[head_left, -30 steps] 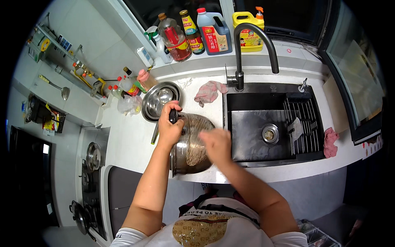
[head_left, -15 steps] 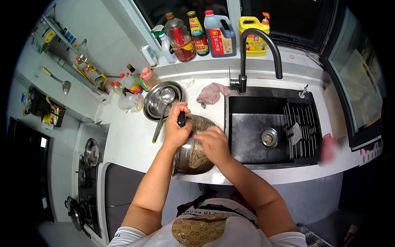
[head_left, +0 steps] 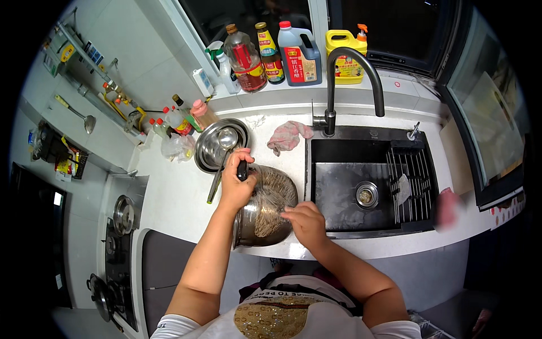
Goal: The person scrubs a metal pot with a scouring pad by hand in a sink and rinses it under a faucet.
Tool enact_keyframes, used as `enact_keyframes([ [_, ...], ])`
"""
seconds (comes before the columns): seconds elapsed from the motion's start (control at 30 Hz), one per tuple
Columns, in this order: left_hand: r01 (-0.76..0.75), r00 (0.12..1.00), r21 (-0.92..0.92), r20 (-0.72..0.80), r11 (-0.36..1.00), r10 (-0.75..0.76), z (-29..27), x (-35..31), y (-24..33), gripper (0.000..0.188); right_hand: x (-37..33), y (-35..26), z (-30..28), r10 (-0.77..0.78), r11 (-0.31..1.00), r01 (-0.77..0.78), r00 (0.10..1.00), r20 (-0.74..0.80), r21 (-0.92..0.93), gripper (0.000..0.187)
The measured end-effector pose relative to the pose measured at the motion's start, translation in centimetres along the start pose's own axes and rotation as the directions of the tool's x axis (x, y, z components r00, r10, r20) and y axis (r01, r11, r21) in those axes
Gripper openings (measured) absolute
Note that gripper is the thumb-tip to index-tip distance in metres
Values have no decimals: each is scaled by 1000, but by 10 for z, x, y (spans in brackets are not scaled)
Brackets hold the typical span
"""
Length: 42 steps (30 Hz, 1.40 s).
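Observation:
A steel pot or basin (head_left: 244, 233) stands on the counter in front of me, left of the sink. Over it lies a bundle of thin brown strands (head_left: 274, 192), apparently in clear plastic. My left hand (head_left: 236, 183) is wrapped around a black handle (head_left: 243, 170) at the pot's upper left; what the handle belongs to is hidden. With its fingers pinched together, my right hand (head_left: 306, 223) holds an edge of the clear plastic (head_left: 276, 208) at the bundle's right side.
Behind the pot sits a steel bowl (head_left: 204, 155) with a ladle (head_left: 227, 139) in it. A pinkish cloth (head_left: 289, 137) lies beside the black sink (head_left: 339, 195), under a dark faucet (head_left: 332, 90). Several bottles (head_left: 245, 59) line the sill. The stove (head_left: 119, 271) is at left.
My right hand has moved away from my left, toward me and to the right, drawing the clear plastic with it. My left hand keeps its grip on the black handle.

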<state>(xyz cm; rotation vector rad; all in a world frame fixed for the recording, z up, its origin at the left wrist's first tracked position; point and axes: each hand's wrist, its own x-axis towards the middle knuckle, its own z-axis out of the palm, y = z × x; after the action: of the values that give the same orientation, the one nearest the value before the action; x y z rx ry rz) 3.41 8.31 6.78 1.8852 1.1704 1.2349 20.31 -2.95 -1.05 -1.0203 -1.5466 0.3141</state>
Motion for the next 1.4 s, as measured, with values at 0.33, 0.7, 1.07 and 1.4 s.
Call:
enact_keyframes([
  [0.33,6,1000,-38,7,999,-5,-1,-4,5,33,49,4,18,95,994,-95,995,11,-47,11],
  [0.7,-50,998,68,-19,996,51,-1,-5,6,32,66,-6,17,375,926,-378,913,162,-11,12],
  [1.07,-62,998,70,-19,996,63,-1,0,13,33,71,-2,13,330,944,-328,930,164,-39,6],
  [1.4,-53,999,55,4,997,53,-2,-1,9,34,65,-13,17,159,987,-157,976,150,-26,5],
])
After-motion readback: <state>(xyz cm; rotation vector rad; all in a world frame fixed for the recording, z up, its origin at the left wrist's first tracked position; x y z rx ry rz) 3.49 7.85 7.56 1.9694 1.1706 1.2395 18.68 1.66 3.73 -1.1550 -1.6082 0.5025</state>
